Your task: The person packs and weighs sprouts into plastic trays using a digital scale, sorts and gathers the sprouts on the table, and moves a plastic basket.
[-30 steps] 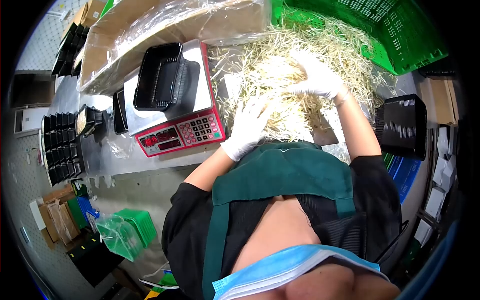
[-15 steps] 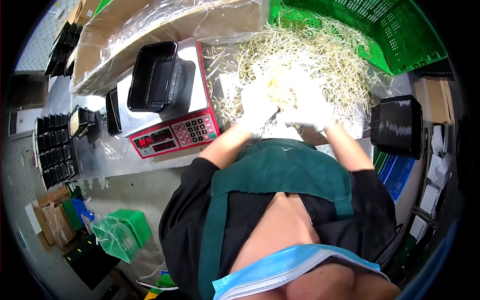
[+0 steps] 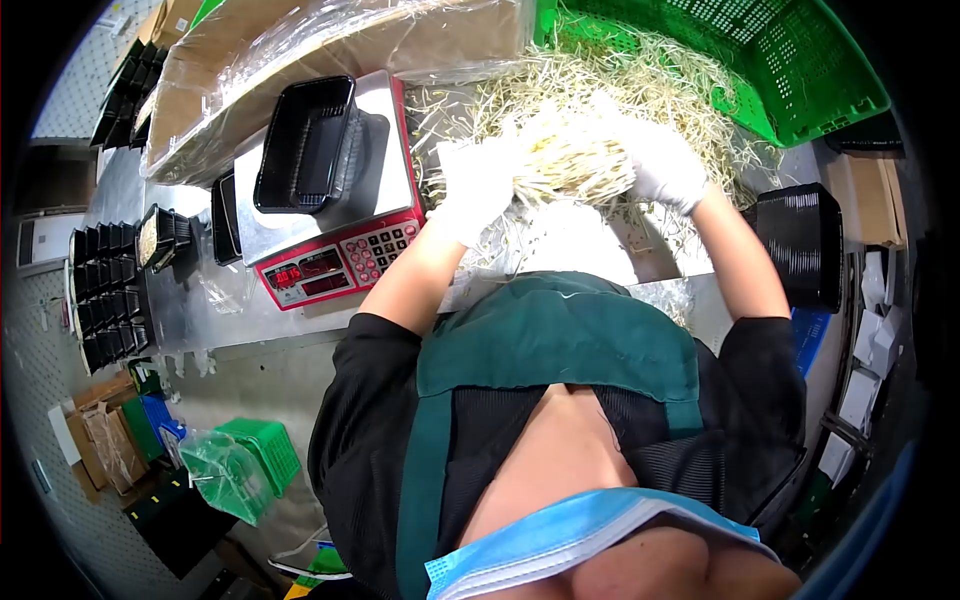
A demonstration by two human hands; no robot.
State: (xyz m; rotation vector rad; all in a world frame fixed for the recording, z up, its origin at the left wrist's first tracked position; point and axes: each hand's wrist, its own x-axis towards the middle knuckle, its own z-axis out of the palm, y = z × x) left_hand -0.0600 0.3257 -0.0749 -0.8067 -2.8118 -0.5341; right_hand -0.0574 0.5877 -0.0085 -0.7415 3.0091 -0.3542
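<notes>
A bundle of pale bean sprouts (image 3: 575, 165) lies between my two white-gloved hands, in front of a larger heap of sprouts (image 3: 640, 85). My left hand (image 3: 475, 188) is closed at the bundle's left end, its fingers partly washed out by glare. Around the right end curls my right hand (image 3: 665, 165), gripping the sprouts. To the left of my hands is a red digital scale (image 3: 335, 265) with a metal top and a lit display. One black plastic tray (image 3: 305, 145) rests on that top.
A green perforated crate (image 3: 800, 80) lies tipped behind the heap. Stacked black trays (image 3: 800, 245) stand at the right, and rows of black trays (image 3: 105, 290) at the far left. A plastic-lined cardboard box (image 3: 340, 55) sits behind the scale. Green baskets (image 3: 245, 460) are below the table.
My hands have moved apart from close together near my apron, left hand leftward, right hand rightward and up. The sprouts between them now stretch out sideways. The tray remains on the scale.
</notes>
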